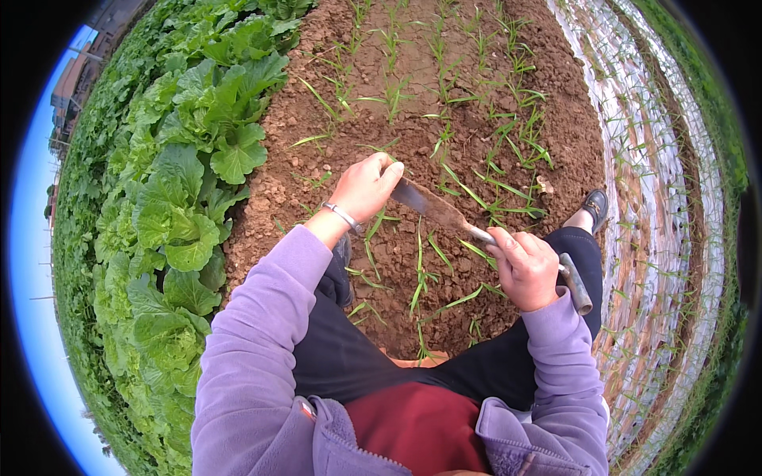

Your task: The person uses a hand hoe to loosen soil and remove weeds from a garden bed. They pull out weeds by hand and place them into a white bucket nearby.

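In the head view a soil-caked hand trowel point(433, 205) lies slantwise above the ground, between my two hands. My right hand point(527, 268) is wrapped around its thin metal shaft, and the tubular crosspiece of the handle point(575, 284) sticks out behind the wrist. At the other end, my left hand point(369, 185) has thumb and fingers closed at the blade's tip, which they partly hide. A metal bracelet circles the left wrist. Beneath the trowel, young narrow-leaved green seedlings point(420, 279) grow from brown, crumbly soil point(393, 238).
Leafy cabbage-like plants point(178, 226) line the left side. More seedlings point(440, 53) stand in rows ahead. Plastic mulch film point(643, 196) with shoots covers the ground at right. My shod foot point(595, 208) rests near its edge, and my legs straddle the soil strip.
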`<action>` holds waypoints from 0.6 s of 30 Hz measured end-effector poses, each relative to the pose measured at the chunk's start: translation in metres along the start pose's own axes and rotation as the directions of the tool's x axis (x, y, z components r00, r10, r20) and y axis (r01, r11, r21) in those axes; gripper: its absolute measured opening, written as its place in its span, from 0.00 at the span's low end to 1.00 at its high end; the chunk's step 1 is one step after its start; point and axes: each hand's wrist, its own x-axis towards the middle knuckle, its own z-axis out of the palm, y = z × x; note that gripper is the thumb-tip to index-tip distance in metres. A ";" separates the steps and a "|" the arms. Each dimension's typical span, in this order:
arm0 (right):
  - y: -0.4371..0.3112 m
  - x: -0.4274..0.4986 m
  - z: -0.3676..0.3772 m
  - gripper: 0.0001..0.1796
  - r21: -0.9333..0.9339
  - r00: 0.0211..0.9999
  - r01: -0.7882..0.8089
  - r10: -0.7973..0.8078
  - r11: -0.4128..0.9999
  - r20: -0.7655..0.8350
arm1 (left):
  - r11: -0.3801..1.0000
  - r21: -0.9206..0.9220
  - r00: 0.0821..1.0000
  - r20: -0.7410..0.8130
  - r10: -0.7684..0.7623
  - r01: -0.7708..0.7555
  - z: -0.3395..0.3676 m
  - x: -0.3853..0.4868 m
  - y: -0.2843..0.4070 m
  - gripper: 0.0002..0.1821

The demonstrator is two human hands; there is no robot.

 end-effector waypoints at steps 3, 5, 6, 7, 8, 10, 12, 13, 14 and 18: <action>0.001 -0.001 0.000 0.15 0.069 0.999 -0.052 0.050 0.996 0.021 | 0.998 -0.030 0.997 -0.058 0.052 -0.054 0.001 0.005 -0.008 0.18; 0.002 -0.002 0.001 0.13 0.144 0.990 -0.135 0.128 0.980 0.056 | 0.993 -0.097 0.992 -0.108 0.063 -0.074 -0.002 0.010 -0.012 0.16; 0.003 -0.002 0.002 0.13 0.189 0.983 -0.180 0.170 0.965 0.068 | 0.987 -0.140 0.988 -0.141 0.064 -0.084 -0.004 0.011 -0.013 0.16; 0.005 -0.003 0.003 0.12 0.244 0.974 -0.226 0.214 0.943 0.075 | 0.982 -0.180 0.987 -0.157 0.023 -0.051 -0.006 0.012 -0.013 0.15; 0.006 -0.004 0.004 0.12 0.301 0.956 -0.291 0.272 0.908 0.105 | 0.977 -0.201 0.982 -0.184 0.035 -0.072 -0.007 0.011 -0.013 0.16; 0.010 -0.006 0.006 0.11 0.317 0.961 -0.278 0.262 0.907 0.093 | 0.990 -0.122 0.985 -0.164 0.046 -0.066 -0.009 0.009 -0.012 0.17; 0.013 -0.009 0.009 0.11 0.318 0.957 -0.291 0.268 0.902 0.114 | 0.990 -0.048 0.978 -0.166 0.123 -0.133 -0.007 0.006 -0.010 0.19; 0.014 -0.010 0.011 0.11 0.308 0.953 -0.301 0.275 0.903 0.125 | 0.991 -0.102 0.988 -0.138 0.071 -0.086 -0.008 0.007 -0.009 0.19; 0.015 -0.011 0.014 0.11 0.318 0.945 -0.327 0.297 0.890 0.140 | 0.984 -0.161 0.991 -0.120 0.057 -0.076 -0.007 0.007 -0.008 0.19; 0.018 -0.011 0.029 0.13 0.645 0.644 -0.724 0.578 0.246 0.502 | 0.789 -0.583 0.981 0.130 -0.146 0.195 0.002 0.004 -0.002 0.14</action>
